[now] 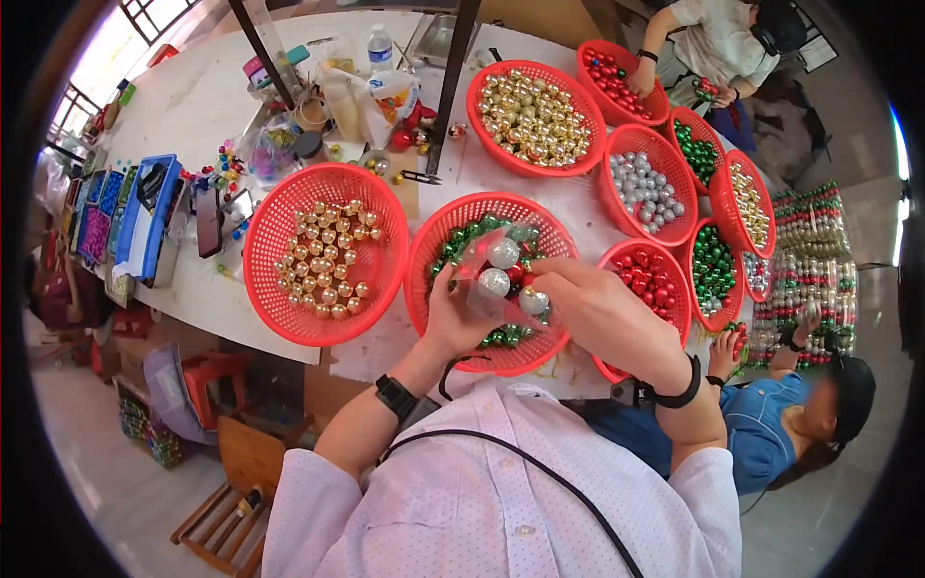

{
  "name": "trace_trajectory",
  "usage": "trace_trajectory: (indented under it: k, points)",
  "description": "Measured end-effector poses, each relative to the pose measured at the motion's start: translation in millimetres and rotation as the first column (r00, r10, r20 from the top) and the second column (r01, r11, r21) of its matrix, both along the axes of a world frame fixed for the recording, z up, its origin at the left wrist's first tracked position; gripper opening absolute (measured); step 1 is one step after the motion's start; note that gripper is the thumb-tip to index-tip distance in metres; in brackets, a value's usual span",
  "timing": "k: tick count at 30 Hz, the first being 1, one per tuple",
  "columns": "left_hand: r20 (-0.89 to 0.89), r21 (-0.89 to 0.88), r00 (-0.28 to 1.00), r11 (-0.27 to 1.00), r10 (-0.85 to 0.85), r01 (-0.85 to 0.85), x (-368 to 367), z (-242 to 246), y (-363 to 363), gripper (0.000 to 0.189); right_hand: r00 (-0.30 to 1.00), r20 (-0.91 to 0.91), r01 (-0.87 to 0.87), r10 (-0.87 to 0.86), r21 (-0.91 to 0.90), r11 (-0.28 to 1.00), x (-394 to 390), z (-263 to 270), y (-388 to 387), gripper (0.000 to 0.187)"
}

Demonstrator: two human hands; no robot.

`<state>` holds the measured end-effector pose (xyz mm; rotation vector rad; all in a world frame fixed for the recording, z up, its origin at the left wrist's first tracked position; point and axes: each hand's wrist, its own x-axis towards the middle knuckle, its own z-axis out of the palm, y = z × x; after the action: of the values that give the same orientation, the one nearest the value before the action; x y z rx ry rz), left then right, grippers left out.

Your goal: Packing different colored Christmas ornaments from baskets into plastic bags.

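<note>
My left hand (pixel 459 314) grips a transparent plastic packet (pixel 480 300) holding silver and red baubles. Two silver glitter baubles (pixel 494 282) show in the packet, with red ones partly hidden behind them. At the packet's right side, the fingertips of my right hand (pixel 603 307) pinch another silver bauble (pixel 533 300) near its top. Both hands are over a red perforated plastic basket (pixel 426 329) of green baubles (pixel 498 336). Left of it stands a similar basket (pixel 254 267) of shiny gold baubles (pixel 325 260).
More red baskets (pixel 535 172) of gold, silver, red and green baubles crowd the table's right side. Thread snips (pixel 420 177) lie near a dark metal post (pixel 452 87). A co-worker in blue (pixel 759 426) sits close on my right; another person (pixel 712 50) reaches into a far basket.
</note>
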<state>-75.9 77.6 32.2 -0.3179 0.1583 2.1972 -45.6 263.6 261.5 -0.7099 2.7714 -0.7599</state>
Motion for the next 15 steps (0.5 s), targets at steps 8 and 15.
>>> trace_trajectory:
  k: [8, 15]
  points:
    - [-0.013, -0.017, 1.000, 1.000, -0.008, 0.007, 2.1, 25.3, 4.6, 0.083, 0.995, 0.084, -0.024, 0.051, -0.300, 0.954, 35.7, 31.7, 25.4, 0.024]
    - [0.016, -0.033, 0.994, 0.993, -0.109, 0.109, -1.6, 32.8, 12.7, 0.089, 0.952, 0.117, 0.300, -0.281, -0.198, 0.933, 73.2, 4.2, 72.5, 0.022]
